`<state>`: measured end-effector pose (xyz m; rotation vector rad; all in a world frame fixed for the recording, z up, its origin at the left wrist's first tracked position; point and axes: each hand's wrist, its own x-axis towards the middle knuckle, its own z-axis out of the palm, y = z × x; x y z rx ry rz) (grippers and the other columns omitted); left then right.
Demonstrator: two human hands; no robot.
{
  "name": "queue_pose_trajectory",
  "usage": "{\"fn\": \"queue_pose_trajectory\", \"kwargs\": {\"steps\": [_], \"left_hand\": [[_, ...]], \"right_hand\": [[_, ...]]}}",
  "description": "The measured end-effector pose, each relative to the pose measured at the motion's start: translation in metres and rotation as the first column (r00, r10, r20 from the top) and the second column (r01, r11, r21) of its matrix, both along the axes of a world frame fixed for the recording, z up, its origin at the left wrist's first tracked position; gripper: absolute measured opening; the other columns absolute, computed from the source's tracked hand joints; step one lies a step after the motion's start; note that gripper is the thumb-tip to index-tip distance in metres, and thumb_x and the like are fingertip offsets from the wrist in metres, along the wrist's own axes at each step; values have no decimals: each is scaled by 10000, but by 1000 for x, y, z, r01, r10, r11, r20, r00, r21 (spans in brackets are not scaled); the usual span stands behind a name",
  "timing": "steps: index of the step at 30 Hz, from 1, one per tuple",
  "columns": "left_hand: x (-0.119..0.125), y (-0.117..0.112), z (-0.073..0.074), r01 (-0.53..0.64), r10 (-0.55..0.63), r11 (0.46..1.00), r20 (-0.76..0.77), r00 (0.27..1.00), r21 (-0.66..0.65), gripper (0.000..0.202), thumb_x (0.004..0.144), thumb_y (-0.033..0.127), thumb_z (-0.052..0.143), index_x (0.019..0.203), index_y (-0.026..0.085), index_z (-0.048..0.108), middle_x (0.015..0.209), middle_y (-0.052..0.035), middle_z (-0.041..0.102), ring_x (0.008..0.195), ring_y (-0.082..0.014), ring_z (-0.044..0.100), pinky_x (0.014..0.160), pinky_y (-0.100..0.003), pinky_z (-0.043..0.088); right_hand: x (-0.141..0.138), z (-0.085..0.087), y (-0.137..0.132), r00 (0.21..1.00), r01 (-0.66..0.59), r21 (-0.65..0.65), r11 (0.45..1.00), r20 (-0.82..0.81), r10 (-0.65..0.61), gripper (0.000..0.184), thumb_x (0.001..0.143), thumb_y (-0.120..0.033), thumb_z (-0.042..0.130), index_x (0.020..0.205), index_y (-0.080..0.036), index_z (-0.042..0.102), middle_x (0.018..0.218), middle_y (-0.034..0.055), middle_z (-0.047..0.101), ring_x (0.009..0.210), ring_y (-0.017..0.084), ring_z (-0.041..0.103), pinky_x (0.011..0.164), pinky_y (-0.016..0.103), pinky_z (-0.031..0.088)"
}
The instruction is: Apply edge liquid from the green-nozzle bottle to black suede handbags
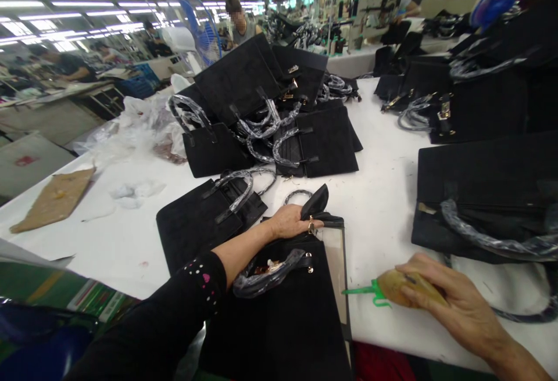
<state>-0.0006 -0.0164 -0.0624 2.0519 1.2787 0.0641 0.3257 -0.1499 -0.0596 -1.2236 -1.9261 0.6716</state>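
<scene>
A black handbag (pixel 279 323) lies in front of me, its plastic-wrapped handle (pixel 265 279) folded over the front. Along its right side a pale inner panel (pixel 336 276) with a dark edge shows. My left hand (pixel 290 222) is closed on the black flap (pixel 317 200) at the bag's top, beside a gold metal fitting (pixel 311 225). My right hand (pixel 453 297) grips a yellowish squeeze bottle (pixel 405 288) with a green nozzle (pixel 360 291). The nozzle tip points left, close to the pale panel's edge; whether it touches is unclear.
More black handbags (pixel 333 143) with wrapped handles are piled at the back, and others (pixel 483 189) lie on the right. Clear plastic (pixel 131 125) and a brown cardboard piece (pixel 56 201) lie on the white table (pixel 383 195). A fan (pixel 198 32) and people are beyond.
</scene>
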Motion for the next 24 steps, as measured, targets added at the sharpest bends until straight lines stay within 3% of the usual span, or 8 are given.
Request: {"fn": "queue_pose_trajectory", "kwargs": {"steps": [4,15,20,24], "left_hand": [[-1,0,0,10,-10,1000,18,1000,20,487,872,622,521,840,177,716,717,-14,634,713,-176,575,653,-235,422],[0,0,1,-2,2,1000,28,1000,10,459,849,605,558,756,174,689,677,-9,611,690,-175,565,630,-239,408],[0,0,2,-4,4,1000,33,999,5,497,840,647,535,744,179,671,671,-10,603,684,-179,564,619,-244,403],[1,0,2,-8,8,1000,44,999,-7,486,825,641,543,762,178,677,683,-12,618,694,-187,582,618,-245,414]], "right_hand": [[-1,0,-3,993,105,26,994,-50,-104,154,855,-360,693,951,-250,742,802,27,702,666,180,688,567,241,556],[1,-3,-25,994,-113,-21,993,1,113,156,920,-292,637,1073,-307,665,798,-5,678,678,145,676,568,213,528],[0,-5,-28,1000,-25,44,999,-8,26,179,925,-288,634,1102,-292,654,829,18,680,710,156,680,561,217,524],[0,-5,-27,989,-148,-52,988,-30,147,149,929,-295,632,1076,-292,662,786,1,661,665,136,658,560,207,523]]}}
